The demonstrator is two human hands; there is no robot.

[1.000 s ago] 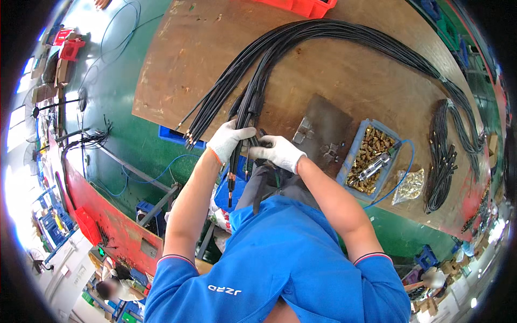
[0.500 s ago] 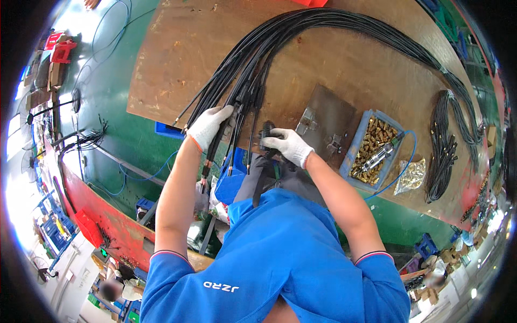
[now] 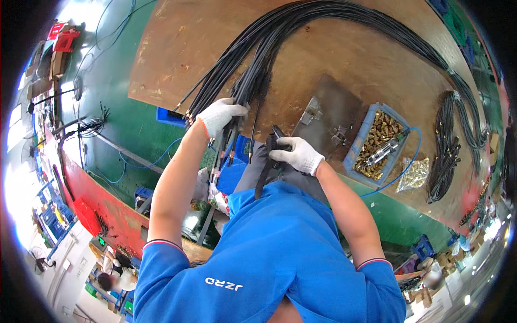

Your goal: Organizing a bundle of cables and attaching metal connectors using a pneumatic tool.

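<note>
Since before, our left hand (image 3: 219,116) has climbed onto one bundle of black hoses (image 3: 258,64), fingers curled round; our right hand (image 3: 297,155) pinches one glossy brass-tipped hose end (image 3: 276,134).

Green floor (image 3: 116,116) under a brown wooden worktable (image 3: 183,48) — bright daylight at left.

Layout on the brown wooden workbench (image 3: 177,48)

The long black rubber hose bundle (image 3: 323,16) lies across it; the blue plastic bin of brass fittings (image 3: 377,141) stands right of the flat grey metal plate (image 3: 328,107).
</note>
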